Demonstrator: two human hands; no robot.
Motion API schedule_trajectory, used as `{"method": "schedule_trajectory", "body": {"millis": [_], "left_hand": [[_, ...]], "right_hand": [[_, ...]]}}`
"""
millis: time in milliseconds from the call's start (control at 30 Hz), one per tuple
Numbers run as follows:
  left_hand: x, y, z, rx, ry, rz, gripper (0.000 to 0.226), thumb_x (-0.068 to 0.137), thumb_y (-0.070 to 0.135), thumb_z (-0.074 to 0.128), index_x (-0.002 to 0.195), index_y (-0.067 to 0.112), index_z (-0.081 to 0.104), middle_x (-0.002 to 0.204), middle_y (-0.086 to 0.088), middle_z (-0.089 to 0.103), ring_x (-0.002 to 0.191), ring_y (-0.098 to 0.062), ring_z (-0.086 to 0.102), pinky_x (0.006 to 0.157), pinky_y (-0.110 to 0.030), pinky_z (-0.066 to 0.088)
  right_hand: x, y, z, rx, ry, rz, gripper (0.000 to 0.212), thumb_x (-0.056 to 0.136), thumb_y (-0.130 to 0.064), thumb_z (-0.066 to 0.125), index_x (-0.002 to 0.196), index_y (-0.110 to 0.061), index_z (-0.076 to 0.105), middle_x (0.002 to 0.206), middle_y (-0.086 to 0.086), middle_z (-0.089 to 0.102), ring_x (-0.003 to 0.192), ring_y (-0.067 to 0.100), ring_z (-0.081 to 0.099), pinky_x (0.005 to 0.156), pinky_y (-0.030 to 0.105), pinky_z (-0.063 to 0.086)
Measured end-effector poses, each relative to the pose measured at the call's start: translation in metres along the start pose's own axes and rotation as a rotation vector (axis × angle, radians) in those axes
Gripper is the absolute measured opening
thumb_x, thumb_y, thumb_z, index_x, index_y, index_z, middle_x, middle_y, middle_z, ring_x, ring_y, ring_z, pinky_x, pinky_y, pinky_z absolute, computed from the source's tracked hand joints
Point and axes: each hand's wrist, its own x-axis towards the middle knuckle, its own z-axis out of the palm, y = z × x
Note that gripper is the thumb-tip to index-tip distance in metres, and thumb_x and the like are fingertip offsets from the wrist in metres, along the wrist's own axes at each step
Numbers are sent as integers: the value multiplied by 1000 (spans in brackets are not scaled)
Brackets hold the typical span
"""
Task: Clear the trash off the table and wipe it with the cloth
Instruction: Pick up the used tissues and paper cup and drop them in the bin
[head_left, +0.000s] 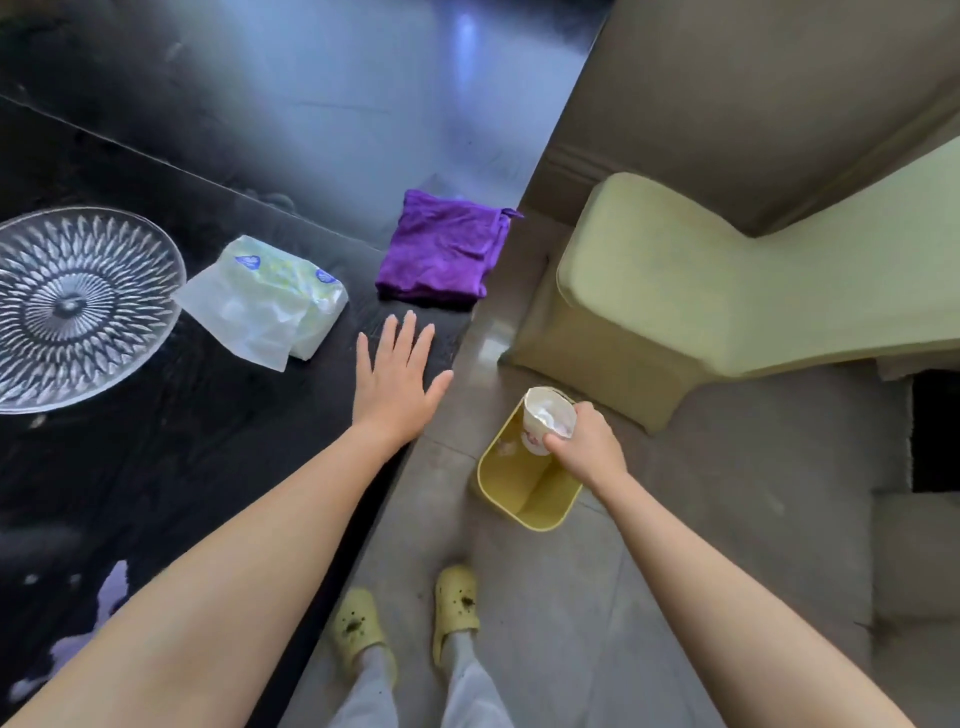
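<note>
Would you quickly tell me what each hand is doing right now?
Left hand: open, flat on the table, holding nothing.
Right hand: closed on a paper cup, over the bin.

The left hand (397, 376) lies flat, fingers spread, on the black table (156, 441) near its edge. Just beyond it sits a folded purple cloth (441, 249); to its left, a tissue pack (265, 301) touches the rim of a clear glass plate (78, 306). The right hand (587, 441) holds a paper cup (548, 421) — crumpled white paper inside — in a closed grip, tilted over the yellow bin (524, 493) on the floor. Beside the bin stands a pale green chair (675, 291); yellow slippers (405, 618) show below.
</note>
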Motion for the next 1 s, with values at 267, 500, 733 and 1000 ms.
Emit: {"method": "schedule_trajectory", "body": {"millis": [267,500,733,1000], "left_hand": [[-2,3,16,19,182,-1,70,90,54,12,149,17,24,158,-9,19,147,-27,16,117,-53,7],[0,2,23,30,228,-3,67,92,51,13,149,17,24,158,-9,20,147,-27,16,117,-53,7],[1,2,25,10,243,8,67,92,51,15,148,16,24,158,-10,20,147,-28,16,116,-54,7],[1,1,26,12,236,13,66,92,51,18,148,16,25,158,-11,21,147,-29,17,116,-55,7]], "right_hand": [[61,58,94,-38,-30,192,50,76,-35,71,112,-10,47,115,10,59,99,30,61,74,38,52],[95,92,157,-120,-78,300,57,78,-32,71,122,-8,43,123,12,55,109,30,59,81,36,52],[110,94,172,-186,-103,291,52,88,-31,60,130,-7,39,132,15,49,117,33,54,91,41,50],[100,90,171,-243,-260,222,65,85,-39,62,136,-10,35,135,15,48,120,34,51,97,44,49]]}}
